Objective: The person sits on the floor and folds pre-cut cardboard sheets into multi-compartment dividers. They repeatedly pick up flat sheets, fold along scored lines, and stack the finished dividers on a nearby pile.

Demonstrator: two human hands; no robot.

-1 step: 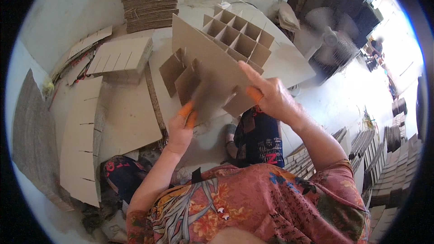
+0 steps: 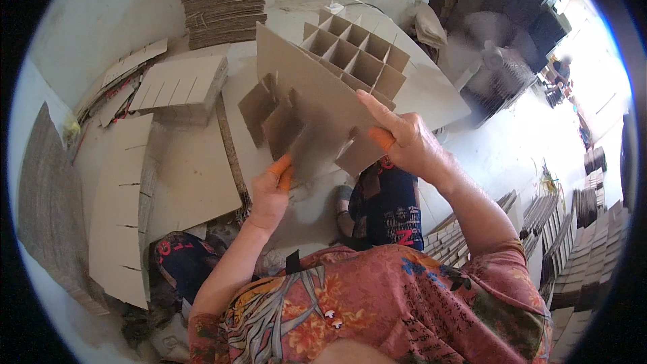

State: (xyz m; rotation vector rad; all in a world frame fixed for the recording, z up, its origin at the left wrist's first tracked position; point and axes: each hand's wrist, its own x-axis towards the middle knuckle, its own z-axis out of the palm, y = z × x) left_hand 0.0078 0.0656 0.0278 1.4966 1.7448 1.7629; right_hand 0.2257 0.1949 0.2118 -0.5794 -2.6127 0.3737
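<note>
My right hand (image 2: 408,148) grips the right edge of a large brown cardboard panel (image 2: 303,71), held tilted in front of me. Smaller slotted cardboard pieces cross it: two at the left, one of them a squarish flap (image 2: 257,109), and another flap (image 2: 357,154) by my right fingers. My left hand (image 2: 269,192) pinches the lower end of a cardboard strip (image 2: 309,145) blurred by motion; whether its slot is seated in the panel I cannot tell. Orange finger covers show on both hands. Just behind the panel sits an assembled cardboard divider grid (image 2: 360,47) with square cells.
The pale work table (image 2: 431,94) is under the grid. Slotted cardboard sheets (image 2: 178,84) are stacked at the left, with more slotted strips (image 2: 118,209) nearer. A tall cardboard stack (image 2: 222,3) stands against the wall. At the right are a fan (image 2: 495,61) and rows of cardboard pieces (image 2: 593,249).
The smaller cardboard pieces and the blurred strip have shifted very slightly right, along with my left fingertips. Both hands keep their grip.
</note>
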